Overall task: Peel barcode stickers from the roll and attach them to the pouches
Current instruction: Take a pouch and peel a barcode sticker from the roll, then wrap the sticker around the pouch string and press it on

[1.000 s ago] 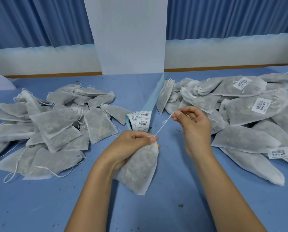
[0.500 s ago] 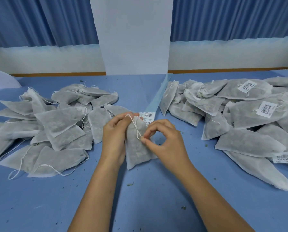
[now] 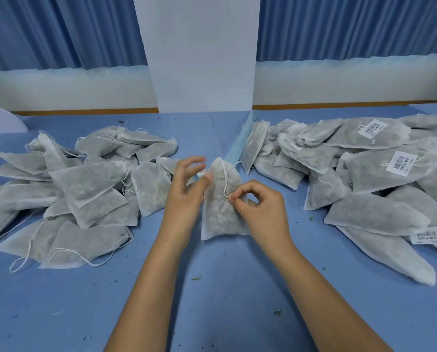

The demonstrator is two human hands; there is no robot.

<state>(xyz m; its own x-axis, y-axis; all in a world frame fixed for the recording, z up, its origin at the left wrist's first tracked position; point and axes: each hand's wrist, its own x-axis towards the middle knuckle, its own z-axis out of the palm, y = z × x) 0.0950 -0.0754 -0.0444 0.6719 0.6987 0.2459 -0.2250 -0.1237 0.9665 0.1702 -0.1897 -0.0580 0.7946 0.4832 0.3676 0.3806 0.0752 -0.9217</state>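
Note:
One grey mesh pouch (image 3: 218,217) lies on the blue table between my hands, its gathered top pointing away from me. My right hand (image 3: 259,212) pinches the pouch's white drawstring (image 3: 225,185) against the middle of the pouch. My left hand (image 3: 185,189) is at the pouch's upper left with fingers spread and blurred; only its thumb touches the pouch's edge. The sticker roll is almost hidden behind my left hand and the pouch; its pale blue backing strip (image 3: 241,143) runs away toward the back.
A heap of unlabelled pouches (image 3: 85,189) with loose strings lies at the left. At the right is a heap of pouches (image 3: 364,174) bearing white barcode stickers (image 3: 401,163). A white pillar (image 3: 199,54) stands behind the table. Herb crumbs dot the cloth.
My left hand has released its grip on the pouch's top and spread its fingers. The right hand, still pinching the string, has drawn it down along the pouch.

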